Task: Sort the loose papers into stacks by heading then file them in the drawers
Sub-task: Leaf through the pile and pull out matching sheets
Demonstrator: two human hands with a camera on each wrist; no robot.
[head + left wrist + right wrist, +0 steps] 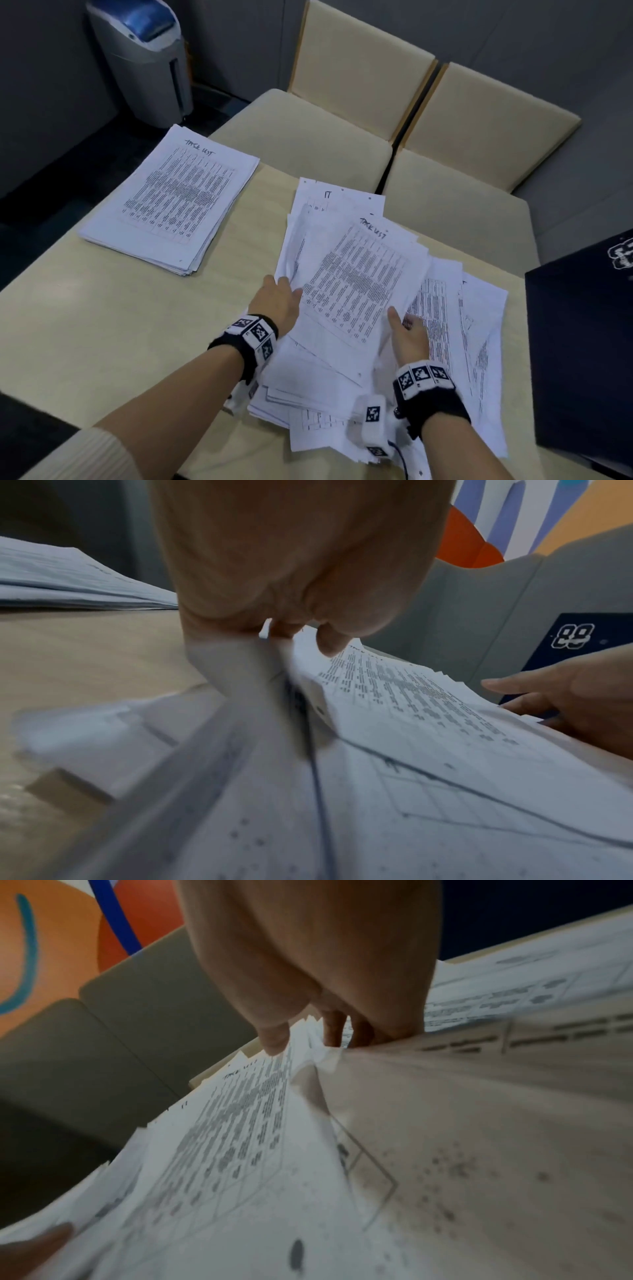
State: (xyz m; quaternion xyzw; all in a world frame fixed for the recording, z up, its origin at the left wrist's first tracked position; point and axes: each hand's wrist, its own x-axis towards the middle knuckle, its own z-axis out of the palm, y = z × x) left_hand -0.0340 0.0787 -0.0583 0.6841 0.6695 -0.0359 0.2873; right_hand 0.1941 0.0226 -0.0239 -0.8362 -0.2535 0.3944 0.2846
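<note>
White loose papers (pixel 346 301) between hands

Each wrist carries a black band (pixel 251 346) fitted with white blocks bearing black-and-white square markers (pixel 420 374). Left forearm: ribbed cream sleeve (pixel 78 455), pushed up.
</note>
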